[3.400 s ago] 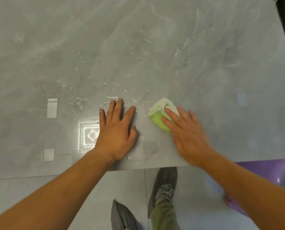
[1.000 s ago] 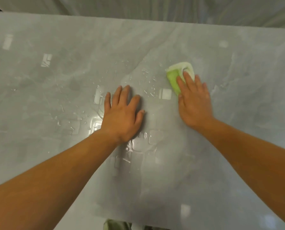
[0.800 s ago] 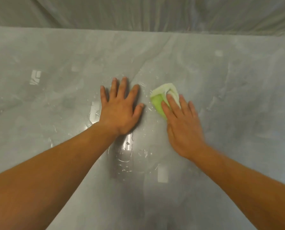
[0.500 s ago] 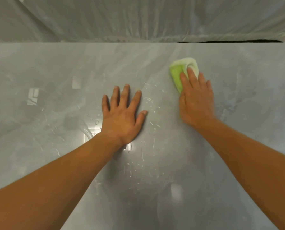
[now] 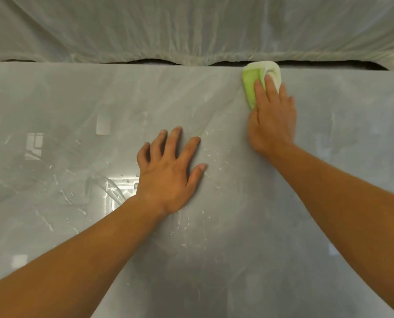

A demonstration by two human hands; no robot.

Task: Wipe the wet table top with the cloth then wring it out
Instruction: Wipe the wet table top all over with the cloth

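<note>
**You pressed the cloth flat at the far edge of the wet table top.**

Your right fingers [image 5: 259, 88] lay straight and close together on the folded green-and-white cloth [image 5: 249, 83], pressing it down rather than pinching it, with your right hand [image 5: 271, 120] flat behind them. The cloth's far end touched the far edge of the table top [image 5: 76, 99], just beside the pale draped sheet [image 5: 191, 28] hanging behind it. Your left fingers [image 5: 175, 138] were spread and slightly bent, tips on the stone. Your left hand [image 5: 168, 177] rested on the grey marbled surface nearer you, well apart from the cloth. Water droplets [image 5: 206, 143] and streaks lay between your two hands and around your left wrist. Right of the cloth the surface ran on out of view, and left of it stretched a wide glossy span along the far edge.
</note>
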